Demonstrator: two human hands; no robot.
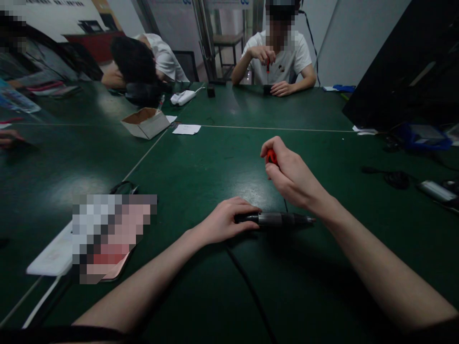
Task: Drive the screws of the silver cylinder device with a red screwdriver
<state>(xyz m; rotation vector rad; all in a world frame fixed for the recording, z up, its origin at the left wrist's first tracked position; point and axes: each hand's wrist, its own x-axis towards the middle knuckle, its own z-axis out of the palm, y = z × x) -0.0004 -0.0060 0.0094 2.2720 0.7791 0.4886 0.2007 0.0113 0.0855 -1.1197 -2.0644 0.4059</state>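
On the green table [215, 162] lies a dark pen-shaped tool [279, 220], its narrow tip pointing right. My left hand [231, 220] has its fingers and thumb closed around the left end of that tool. Above and to the right of it, my right hand [287, 174] is wrapped round a red and black handle [271, 156], perhaps a screwdriver's. A thin dark shaft shows below the right hand, reaching down toward the tool; whether it touches is unclear. A dark cable runs from near my left hand to the table's front edge.
A white power strip [53, 253] and a pink phone-like object [118, 258] lie at left. An open box [145, 124] and paper [186, 129] sit farther back. Cables and a blue tray [425, 136] are at right. One person [279, 62] sits opposite; another [143, 62] leans on the table.
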